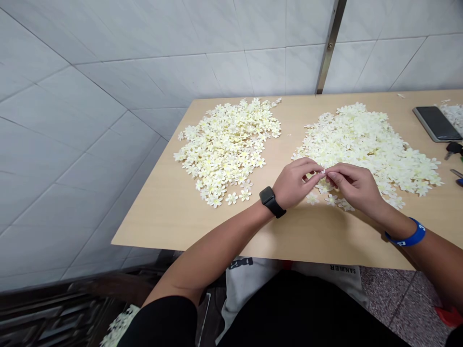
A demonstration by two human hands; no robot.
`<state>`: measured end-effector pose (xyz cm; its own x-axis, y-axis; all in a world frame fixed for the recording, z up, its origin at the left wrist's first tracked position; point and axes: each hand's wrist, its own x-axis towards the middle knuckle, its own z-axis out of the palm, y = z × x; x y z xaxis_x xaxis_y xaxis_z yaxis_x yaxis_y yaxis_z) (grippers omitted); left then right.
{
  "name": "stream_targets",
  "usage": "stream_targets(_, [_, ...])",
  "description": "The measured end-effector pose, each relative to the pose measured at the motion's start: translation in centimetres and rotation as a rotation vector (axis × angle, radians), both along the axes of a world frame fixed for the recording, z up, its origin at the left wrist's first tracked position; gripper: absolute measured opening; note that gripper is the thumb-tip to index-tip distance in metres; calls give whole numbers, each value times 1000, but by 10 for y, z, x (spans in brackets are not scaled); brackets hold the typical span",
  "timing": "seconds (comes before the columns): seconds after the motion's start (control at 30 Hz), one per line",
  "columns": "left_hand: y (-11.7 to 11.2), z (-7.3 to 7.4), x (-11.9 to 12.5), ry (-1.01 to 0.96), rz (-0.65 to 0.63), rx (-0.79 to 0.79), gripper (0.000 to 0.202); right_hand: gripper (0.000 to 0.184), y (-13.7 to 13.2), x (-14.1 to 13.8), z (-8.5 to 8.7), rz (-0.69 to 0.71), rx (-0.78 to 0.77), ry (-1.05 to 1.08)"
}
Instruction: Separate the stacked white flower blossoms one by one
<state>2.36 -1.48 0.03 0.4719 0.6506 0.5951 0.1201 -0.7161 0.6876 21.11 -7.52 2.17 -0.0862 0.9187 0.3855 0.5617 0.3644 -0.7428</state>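
Now then, the left hand (pixel 294 183) and right hand (pixel 356 185) meet fingertip to fingertip, pinching a tiny white piece (pixel 322 171) between them. Right under the right hand, a big heap of cream flowers (pixel 365 144) spreads away; a second heap (pixel 226 149) lies just beyond the left hand, and farther right, past the big heap, sits a phone (pixel 436 124) on the tabletop (pixel 173 212).
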Motion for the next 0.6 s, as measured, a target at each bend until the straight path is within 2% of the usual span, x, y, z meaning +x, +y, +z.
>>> stream_targets(0.13, [-4,9,0,-67,-18,-232,16,10,0,-1,0,-84,-53,104])
stream_targets(0.3, [-5,17,-1,-88,-77,-519,23,25,1,-2,1,-1,-192,205])
stream_targets(0.47, [-2,16,-1,-107,-140,-643,41,33,1,-1,7,33,-315,350])
stream_targets(0.6, [-1,13,1,-140,-207,-717,49,34,3,2,10,78,-352,364])
